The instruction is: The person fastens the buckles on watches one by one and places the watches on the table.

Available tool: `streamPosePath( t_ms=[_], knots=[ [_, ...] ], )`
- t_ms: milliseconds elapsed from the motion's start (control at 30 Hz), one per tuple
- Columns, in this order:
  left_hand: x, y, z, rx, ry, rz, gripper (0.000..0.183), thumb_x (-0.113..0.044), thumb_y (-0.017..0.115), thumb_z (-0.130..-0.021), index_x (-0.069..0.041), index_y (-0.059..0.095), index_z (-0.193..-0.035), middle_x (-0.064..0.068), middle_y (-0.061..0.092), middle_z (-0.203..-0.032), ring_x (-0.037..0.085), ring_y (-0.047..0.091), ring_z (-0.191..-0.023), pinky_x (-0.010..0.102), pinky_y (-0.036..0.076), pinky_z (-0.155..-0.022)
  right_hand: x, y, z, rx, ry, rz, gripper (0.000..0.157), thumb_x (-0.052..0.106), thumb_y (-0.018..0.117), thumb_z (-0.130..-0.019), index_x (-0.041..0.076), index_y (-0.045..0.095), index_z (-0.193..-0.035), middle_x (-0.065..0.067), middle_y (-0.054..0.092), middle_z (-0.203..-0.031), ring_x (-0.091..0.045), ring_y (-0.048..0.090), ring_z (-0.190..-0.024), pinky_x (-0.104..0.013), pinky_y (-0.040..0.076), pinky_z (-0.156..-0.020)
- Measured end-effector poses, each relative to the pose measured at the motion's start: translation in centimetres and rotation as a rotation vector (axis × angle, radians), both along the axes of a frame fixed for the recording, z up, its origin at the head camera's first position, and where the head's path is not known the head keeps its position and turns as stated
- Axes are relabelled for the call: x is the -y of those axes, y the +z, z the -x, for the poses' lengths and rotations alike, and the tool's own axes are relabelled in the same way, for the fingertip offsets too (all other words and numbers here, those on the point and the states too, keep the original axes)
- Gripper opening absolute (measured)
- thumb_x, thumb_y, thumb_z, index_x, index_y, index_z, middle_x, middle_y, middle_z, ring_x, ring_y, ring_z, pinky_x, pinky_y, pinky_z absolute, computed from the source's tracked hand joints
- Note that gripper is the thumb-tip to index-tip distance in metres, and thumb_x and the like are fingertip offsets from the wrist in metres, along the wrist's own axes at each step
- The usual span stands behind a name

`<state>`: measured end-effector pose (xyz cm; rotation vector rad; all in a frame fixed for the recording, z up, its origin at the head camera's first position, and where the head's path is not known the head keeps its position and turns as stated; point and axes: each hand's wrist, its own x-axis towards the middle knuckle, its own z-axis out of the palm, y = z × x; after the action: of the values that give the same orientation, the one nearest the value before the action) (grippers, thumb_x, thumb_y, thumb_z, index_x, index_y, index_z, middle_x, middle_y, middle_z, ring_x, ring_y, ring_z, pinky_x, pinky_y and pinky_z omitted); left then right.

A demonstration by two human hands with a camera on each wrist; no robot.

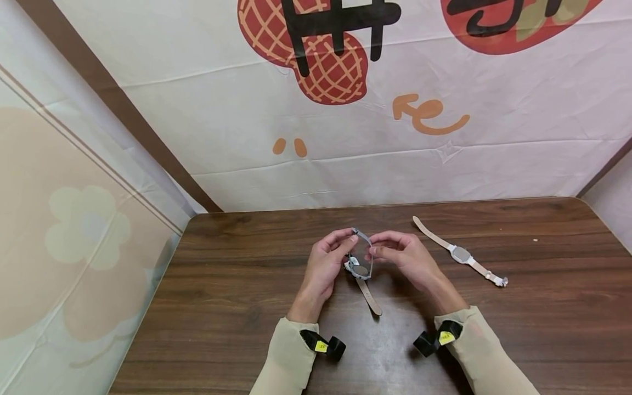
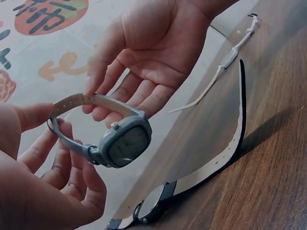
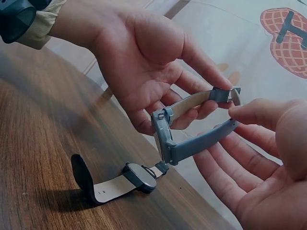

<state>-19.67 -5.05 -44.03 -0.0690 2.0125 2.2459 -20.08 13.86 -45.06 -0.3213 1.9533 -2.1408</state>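
A wristwatch with a grey-blue strap (image 1: 371, 260) hangs in the air between both hands, its band bent into a loop. My left hand (image 1: 323, 266) pinches the buckle end of the strap between thumb and fingers. The other strap end is pinched by my right hand (image 1: 407, 255). In the left wrist view the square grey-blue watch case (image 2: 127, 141) dangles below the fingers, dial outward. Beneath it a black-strapped watch (image 3: 139, 177) lies face down on the table, its pale strap lining showing; the hands partly cover it in the head view.
A white-strapped watch (image 1: 461, 254) lies stretched out face down to the right on the brown wooden table (image 1: 237, 318). A printed cloth (image 1: 237, 120) hangs behind the table's far edge, and another cloth (image 1: 94, 230) hangs along the left side.
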Motion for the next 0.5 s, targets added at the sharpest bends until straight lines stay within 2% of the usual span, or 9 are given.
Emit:
streamPosePath(
  t_ms=[100, 200, 333, 500],
  knots=[
    [-0.01, 0.08, -0.04, 0.002, 0.004, -0.004, 0.029, -0.019, 0.07, -0.093, -0.004, 0.069, -0.117, -0.005, 0.068, -0.098, 0.023, 0.061, -0.097, 0.029, 0.046, -0.078, 0.13, -0.05, 0.01, -0.01, 0.008, 0.01, 0.017, 0.003, 0.067, -0.092, -0.001, 0.066, -0.109, -0.027, 0.07, -0.102, -0.021, 0.073, -0.087, -0.038, 0.058, -0.084],
    [-0.03, 0.06, -0.08, 0.008, 0.004, -0.006, 0.029, -0.019, 0.069, -0.093, -0.004, 0.069, -0.117, -0.004, 0.068, -0.099, 0.017, 0.061, -0.094, 0.03, 0.047, -0.08, 0.21, -0.19, 0.02, -0.019, 0.015, 0.006, 0.02, 0.002, 0.065, -0.093, -0.006, 0.063, -0.112, -0.029, 0.068, -0.103, -0.02, 0.072, -0.087, -0.037, 0.058, -0.084],
    [-0.07, 0.08, -0.15, 0.015, -0.001, -0.017, 0.028, -0.018, 0.069, -0.093, -0.003, 0.068, -0.117, -0.002, 0.068, -0.097, 0.014, 0.061, -0.088, 0.029, 0.048, -0.079, 0.26, -0.21, 0.02, -0.031, 0.015, -0.005, 0.024, 0.003, 0.064, -0.094, -0.01, 0.061, -0.114, -0.027, 0.069, -0.102, -0.019, 0.072, -0.087, -0.036, 0.058, -0.084],
    [-0.16, 0.26, -0.17, 0.023, 0.008, -0.025, 0.027, -0.016, 0.069, -0.092, -0.002, 0.069, -0.115, -0.002, 0.067, -0.093, 0.012, 0.06, -0.081, 0.025, 0.047, -0.072, 0.23, -0.1, -0.03, -0.042, 0.009, -0.015, 0.023, 0.005, 0.064, -0.095, -0.008, 0.062, -0.114, -0.021, 0.071, -0.1, -0.018, 0.071, -0.087, -0.035, 0.058, -0.083]
  ],
)
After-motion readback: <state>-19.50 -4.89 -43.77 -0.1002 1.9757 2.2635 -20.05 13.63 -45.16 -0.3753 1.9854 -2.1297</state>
